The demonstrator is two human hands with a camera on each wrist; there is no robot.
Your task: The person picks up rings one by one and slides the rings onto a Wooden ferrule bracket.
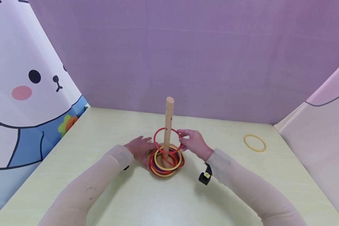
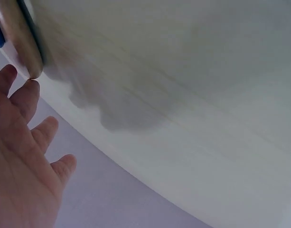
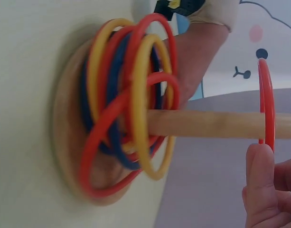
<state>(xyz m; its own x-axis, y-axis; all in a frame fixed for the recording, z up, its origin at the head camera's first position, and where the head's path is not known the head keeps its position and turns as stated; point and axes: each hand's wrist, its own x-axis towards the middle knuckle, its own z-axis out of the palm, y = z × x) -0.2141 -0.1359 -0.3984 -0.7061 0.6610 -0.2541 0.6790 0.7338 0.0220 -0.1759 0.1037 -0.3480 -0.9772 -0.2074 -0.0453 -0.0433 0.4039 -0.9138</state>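
A wooden post [image 1: 168,122] rises upright from a round wooden base [image 3: 69,137]. Around its foot lies an uneven pile of red, yellow and blue rings [image 1: 155,168]. My right hand [image 1: 196,144] pinches a red ring [image 3: 267,95] between thumb and fingers. That ring encircles the post, above the pile. On the other side, my left hand [image 1: 141,150] is at the base, its fingers spread. In the left wrist view, a fingertip [image 2: 29,92] touches the edge of the base [image 2: 26,42]. The head view partly hides the left fingers behind the rings.
A single yellow ring [image 1: 255,142] lies flat on the right side of the pale table [image 1: 214,207]. Behind the table hangs a purple cloth [image 1: 169,56]. A cartoon-printed cloth [image 1: 17,125] borders the left side, and another pale cloth [image 1: 327,135] the right.
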